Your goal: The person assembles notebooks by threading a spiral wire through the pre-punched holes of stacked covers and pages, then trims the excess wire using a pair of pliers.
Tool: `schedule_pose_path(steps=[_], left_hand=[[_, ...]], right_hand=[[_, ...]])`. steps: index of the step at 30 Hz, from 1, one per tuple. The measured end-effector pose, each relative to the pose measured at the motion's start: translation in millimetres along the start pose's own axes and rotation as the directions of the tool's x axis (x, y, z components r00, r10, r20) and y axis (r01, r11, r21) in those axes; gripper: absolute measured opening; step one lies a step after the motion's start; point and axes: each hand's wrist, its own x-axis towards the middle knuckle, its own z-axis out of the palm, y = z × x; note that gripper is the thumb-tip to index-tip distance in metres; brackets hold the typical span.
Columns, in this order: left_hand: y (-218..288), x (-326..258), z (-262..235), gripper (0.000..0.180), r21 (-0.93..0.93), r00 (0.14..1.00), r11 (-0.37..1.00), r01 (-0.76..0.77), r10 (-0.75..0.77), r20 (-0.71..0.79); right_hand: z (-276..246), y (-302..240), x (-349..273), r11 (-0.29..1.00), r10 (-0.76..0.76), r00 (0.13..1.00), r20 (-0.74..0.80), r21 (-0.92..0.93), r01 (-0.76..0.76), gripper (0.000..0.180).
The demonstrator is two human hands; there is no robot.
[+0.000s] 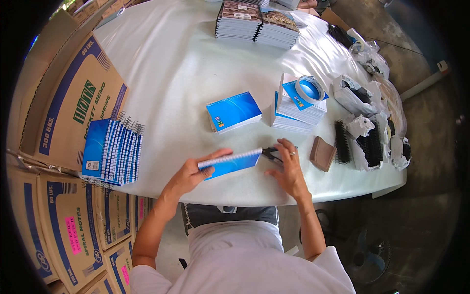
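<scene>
My left hand [193, 171] grips a small blue spiral notebook [230, 163] by its left end, holding it just above the white table [171, 68]. My right hand [289, 166] holds black pliers [270, 153] at the notebook's right end, where the white spiral coil stops. A ring shows on one finger of the right hand. Both forearms come up from the lower edge.
A row of bound blue notebooks [111, 152] rests on a cardboard box [73, 103] at the left. Other blue notebooks [233, 111], a pile with a tape roll [309, 89], a brown pouch [322, 153], black coils [341, 142], plastic bags [372, 112] and far notebook stacks [257, 22] lie on the table.
</scene>
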Motion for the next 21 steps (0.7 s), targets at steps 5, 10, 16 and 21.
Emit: schedule_pose_path(steps=[5,10,16,21], left_hand=[[-29.4,-2.6,15.1,0.064,0.066,0.994,0.992,-0.108,0.108,0.007],[-19.0,-3.8,36.6,0.086,0.211,0.919,0.962,-0.176,0.237,-0.316],[45.4,22.8,72.9,0.079,0.983,0.949,0.171,-0.063,0.315,0.006],[20.2,28.9,71.0,0.058,0.981,0.941,0.142,-0.131,0.328,0.079]], right_hand=[[39.8,-22.3,-15.5,0.665,0.045,0.988,0.149,0.733,-0.141,0.046],[69.3,-48.4,-16.7,0.588,0.192,0.974,0.117,0.781,-0.21,0.025],[57.2,-45.8,-12.6,0.722,0.129,0.99,0.05,0.679,-0.128,0.032],[-38.2,59.2,4.2,0.989,0.026,0.944,-0.329,0.143,0.023,0.02]])
